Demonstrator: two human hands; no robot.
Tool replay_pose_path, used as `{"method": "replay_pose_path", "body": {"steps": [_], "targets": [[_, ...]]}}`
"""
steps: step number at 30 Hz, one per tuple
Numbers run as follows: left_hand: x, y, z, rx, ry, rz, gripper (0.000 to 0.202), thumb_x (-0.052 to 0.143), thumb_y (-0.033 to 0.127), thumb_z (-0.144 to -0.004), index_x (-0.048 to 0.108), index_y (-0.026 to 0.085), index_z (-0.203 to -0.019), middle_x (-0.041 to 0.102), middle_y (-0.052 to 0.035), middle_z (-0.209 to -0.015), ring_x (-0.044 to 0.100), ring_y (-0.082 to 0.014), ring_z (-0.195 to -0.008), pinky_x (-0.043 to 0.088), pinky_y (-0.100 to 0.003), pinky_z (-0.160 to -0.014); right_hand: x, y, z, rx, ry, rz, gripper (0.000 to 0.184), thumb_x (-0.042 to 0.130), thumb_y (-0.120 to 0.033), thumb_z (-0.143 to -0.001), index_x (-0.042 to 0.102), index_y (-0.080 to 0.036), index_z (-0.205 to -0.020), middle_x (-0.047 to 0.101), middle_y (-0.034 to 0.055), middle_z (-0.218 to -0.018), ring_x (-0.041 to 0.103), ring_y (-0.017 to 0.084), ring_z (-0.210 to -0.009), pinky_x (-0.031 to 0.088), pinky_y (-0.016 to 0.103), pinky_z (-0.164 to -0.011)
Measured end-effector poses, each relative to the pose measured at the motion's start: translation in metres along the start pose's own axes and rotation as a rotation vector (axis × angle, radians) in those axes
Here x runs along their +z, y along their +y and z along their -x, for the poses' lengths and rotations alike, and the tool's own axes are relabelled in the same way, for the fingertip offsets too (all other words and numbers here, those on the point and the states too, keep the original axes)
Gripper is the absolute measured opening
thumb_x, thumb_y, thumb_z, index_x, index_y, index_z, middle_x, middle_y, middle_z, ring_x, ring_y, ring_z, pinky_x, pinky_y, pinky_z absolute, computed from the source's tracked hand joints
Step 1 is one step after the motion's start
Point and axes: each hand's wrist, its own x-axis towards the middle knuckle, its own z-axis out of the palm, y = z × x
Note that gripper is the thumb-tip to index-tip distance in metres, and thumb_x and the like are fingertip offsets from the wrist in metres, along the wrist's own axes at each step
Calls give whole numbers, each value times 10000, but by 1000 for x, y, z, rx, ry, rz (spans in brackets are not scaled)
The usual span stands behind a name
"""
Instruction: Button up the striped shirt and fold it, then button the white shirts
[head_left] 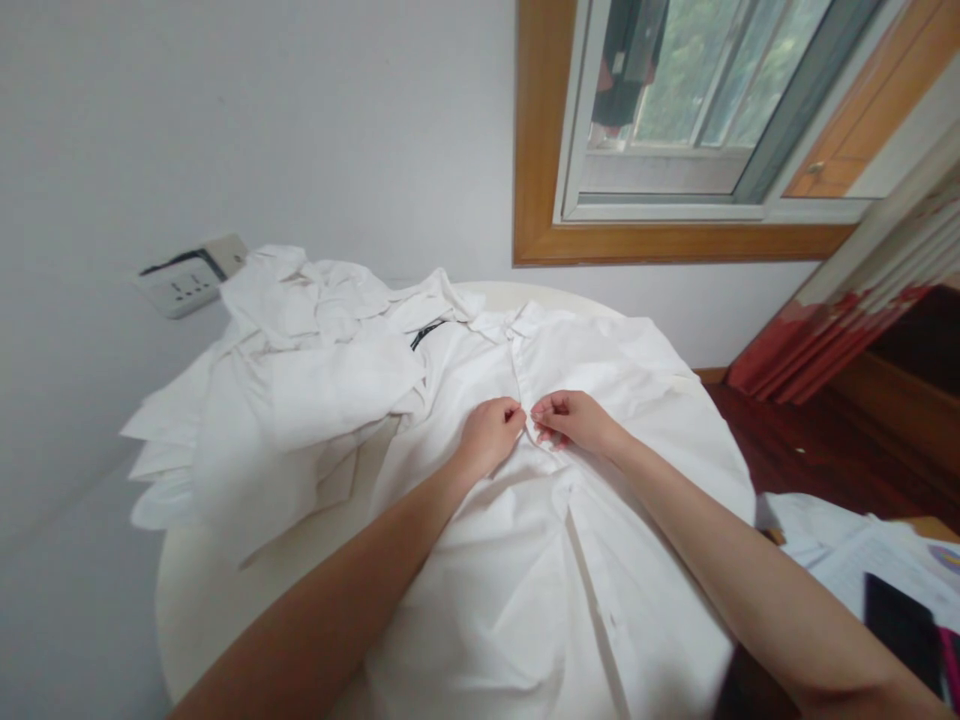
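A white shirt (555,560) lies front up and spread over a round white table (225,600), its collar (517,325) toward the wall. My left hand (491,432) and my right hand (574,420) meet at the shirt's front placket, a little below the collar. Both pinch the placket's edges with closed fingers, the fingertips nearly touching each other. Whether a button is between them is too small to tell.
A heap of more white garments (300,380) covers the table's left side. A wall socket (184,285) sits behind it. A wood-framed window (697,130) is at upper right, a red and cream curtain (847,320) beside it. Papers and a dark phone (900,625) lie at lower right.
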Motion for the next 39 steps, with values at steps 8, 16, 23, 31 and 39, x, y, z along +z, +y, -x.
{"method": "replay_pose_path", "body": {"steps": [8, 16, 23, 31, 39], "targets": [[2, -4, -2, -11, -5, 51, 249, 448, 230, -829, 654, 166, -705, 650, -11, -683, 566, -133, -678, 383, -221, -633, -4, 2, -2, -12, -20, 15, 81, 630, -161, -737, 630, -133, -813, 641, 2, -642, 626, 104, -578, 438, 138, -398], [0, -20, -8, 62, -104, 116, 240, 448, 231, -808, 673, 176, -748, 690, -16, -744, 594, -143, -698, 428, -231, -666, 5, 9, -4, -67, 94, 79, 85, 649, -182, -695, 614, -152, -767, 606, -14, -610, 633, 124, -562, 426, 156, -387], [-2, -18, -7, 49, -113, 119, 230, 473, 249, -815, 691, 181, -783, 713, -25, -789, 624, -150, -732, 455, -230, -688, 7, 10, -4, -80, 151, 180, 41, 622, -180, -704, 622, -157, -738, 632, 0, -577, 598, 112, -510, 368, 146, -360], [1, -12, -3, -47, -74, 146, 147, 592, 264, -762, 693, 175, -823, 714, -29, -787, 627, -148, -702, 452, -229, -655, 5, 5, -2, -29, 127, 101, 49, 647, -173, -685, 645, -143, -724, 651, 9, -570, 584, 100, -503, 390, 149, -398], [3, -2, 2, -34, 12, -38, 148, 614, 314, -751, 688, 188, -771, 705, -30, -768, 602, -155, -691, 396, -244, -610, 7, 0, -1, -6, 130, 89, 27, 635, -119, -685, 624, -142, -693, 631, -9, -555, 585, 91, -498, 425, 146, -412]]}}
